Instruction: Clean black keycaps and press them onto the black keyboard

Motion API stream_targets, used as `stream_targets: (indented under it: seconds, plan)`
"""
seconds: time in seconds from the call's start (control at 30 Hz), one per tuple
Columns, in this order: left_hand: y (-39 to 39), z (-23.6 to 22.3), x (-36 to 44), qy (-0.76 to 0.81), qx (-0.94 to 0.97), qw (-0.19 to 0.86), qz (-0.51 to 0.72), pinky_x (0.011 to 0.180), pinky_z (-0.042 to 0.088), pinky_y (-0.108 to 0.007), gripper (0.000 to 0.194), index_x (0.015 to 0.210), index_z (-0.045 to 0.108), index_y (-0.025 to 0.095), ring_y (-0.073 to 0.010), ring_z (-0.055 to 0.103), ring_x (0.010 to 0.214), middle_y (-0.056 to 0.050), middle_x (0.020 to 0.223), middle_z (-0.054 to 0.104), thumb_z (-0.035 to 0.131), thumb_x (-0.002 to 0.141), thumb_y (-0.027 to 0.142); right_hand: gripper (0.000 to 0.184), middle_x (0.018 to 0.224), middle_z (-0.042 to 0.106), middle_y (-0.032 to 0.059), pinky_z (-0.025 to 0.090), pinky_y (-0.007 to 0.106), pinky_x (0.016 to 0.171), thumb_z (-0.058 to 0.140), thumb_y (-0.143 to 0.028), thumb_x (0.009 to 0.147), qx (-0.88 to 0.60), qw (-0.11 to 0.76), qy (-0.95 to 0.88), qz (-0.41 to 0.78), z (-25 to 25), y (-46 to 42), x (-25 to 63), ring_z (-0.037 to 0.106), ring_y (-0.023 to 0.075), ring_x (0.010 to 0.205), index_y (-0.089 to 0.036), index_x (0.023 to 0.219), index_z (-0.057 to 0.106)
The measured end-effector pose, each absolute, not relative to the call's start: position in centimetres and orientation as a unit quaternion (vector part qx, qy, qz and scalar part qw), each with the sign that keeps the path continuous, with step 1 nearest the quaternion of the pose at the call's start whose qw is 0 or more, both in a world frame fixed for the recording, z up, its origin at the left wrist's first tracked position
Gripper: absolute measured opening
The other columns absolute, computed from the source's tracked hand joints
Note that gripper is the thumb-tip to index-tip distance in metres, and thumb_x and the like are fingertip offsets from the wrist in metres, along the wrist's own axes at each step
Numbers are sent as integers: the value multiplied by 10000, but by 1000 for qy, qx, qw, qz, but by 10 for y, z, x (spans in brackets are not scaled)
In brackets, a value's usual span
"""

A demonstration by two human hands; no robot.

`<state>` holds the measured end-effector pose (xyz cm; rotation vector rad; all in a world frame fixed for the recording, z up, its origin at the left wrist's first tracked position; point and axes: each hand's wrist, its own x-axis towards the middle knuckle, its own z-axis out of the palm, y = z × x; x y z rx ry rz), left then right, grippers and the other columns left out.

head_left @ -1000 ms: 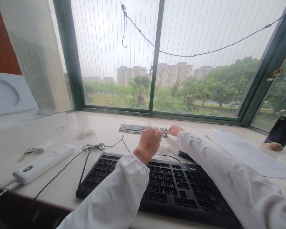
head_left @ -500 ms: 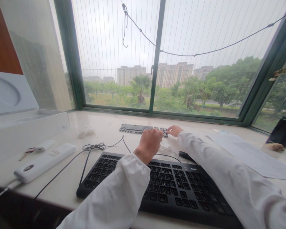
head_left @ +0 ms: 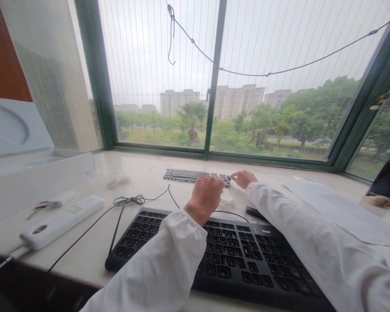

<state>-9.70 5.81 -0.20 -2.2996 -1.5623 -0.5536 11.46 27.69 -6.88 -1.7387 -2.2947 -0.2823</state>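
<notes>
A pale, glossy table [head_left: 146, 167] runs up to a wide window with a dark green frame [head_left: 213, 86], a knotted cord [head_left: 243, 74] sagging across it and trees and apartment blocks [head_left: 180, 103] outside under a grey sky. Near the front edge lies a black keyboard [head_left: 229, 249], its key wells bare; the loose keycaps [head_left: 185, 175] sit in rows beyond it, towards the glass. The right hand [head_left: 245, 178] is at the right end of those rows, thumb and forefinger close together (whether a cap is in that grip, I cannot tell). The left hand [head_left: 205, 197] is curled above the keyboard's far edge, its grip hidden from view, so its hold is unclear too. To the left are a white box [head_left: 73, 167], keys [head_left: 39, 209] and a white power bank [head_left: 68, 219]; to the right, printed paper [head_left: 344, 212].
</notes>
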Motion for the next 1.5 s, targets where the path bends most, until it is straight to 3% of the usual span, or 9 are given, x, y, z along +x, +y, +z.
stream_targets:
  seconds: [0.3,0.53,0.83,1.07,1.2,1.4,1.5]
  plan:
    - [58,-1,-97,-549,-800,147,-193,689,534,-335,110,905,680,161,-243,693,814,-94,875,703,579,898,205,370,1064,729,65,468,326,810,424,-443,939,-593,93,-795,-85,-70,277,108,656,236,955,-344,1160,705]
    - [58,0,-97,-551,-797,140,-203,681,519,-310,106,918,666,149,-235,696,800,-102,868,707,571,900,193,358,1084,721,65,457,334,818,436,-404,930,-597,123,-786,-104,-61,273,113,644,241,966,-326,1143,712]
    - [53,-1,-90,-512,-813,117,-250,725,517,-329,155,983,686,173,-225,690,813,-83,892,725,624,867,257,289,715,685,7,361,260,644,508,-403,892,-529,199,-819,-105,-7,187,146,589,151,674,-310,1015,753]
    - [33,-8,-66,-413,-850,-3,-326,746,495,-278,148,947,704,217,-161,670,797,-5,913,737,654,811,243,384,526,557,-11,344,252,584,462,-483,907,-505,223,-833,-45,-17,100,190,462,116,500,-262,1031,750]
    - [22,-19,-49,-371,-874,-75,-304,773,484,-255,126,914,705,229,-139,669,802,17,891,739,686,791,247,313,480,490,-28,324,247,562,527,-433,870,-492,199,-847,-21,-34,97,207,396,93,465,-254,924,778]
    - [16,-27,-38,-368,-883,-55,-285,701,470,-241,230,982,629,218,-132,673,742,28,888,731,726,795,310,408,421,308,-83,237,232,486,534,-523,860,-368,217,-892,148,-24,83,205,244,74,439,-177,893,749]
    - [14,-28,-35,-360,-890,-17,-279,616,441,-234,246,970,599,203,-122,651,645,15,888,725,705,821,368,450,427,302,-94,207,228,466,578,-563,830,-322,208,-898,215,-18,74,201,240,64,441,-135,843,717]
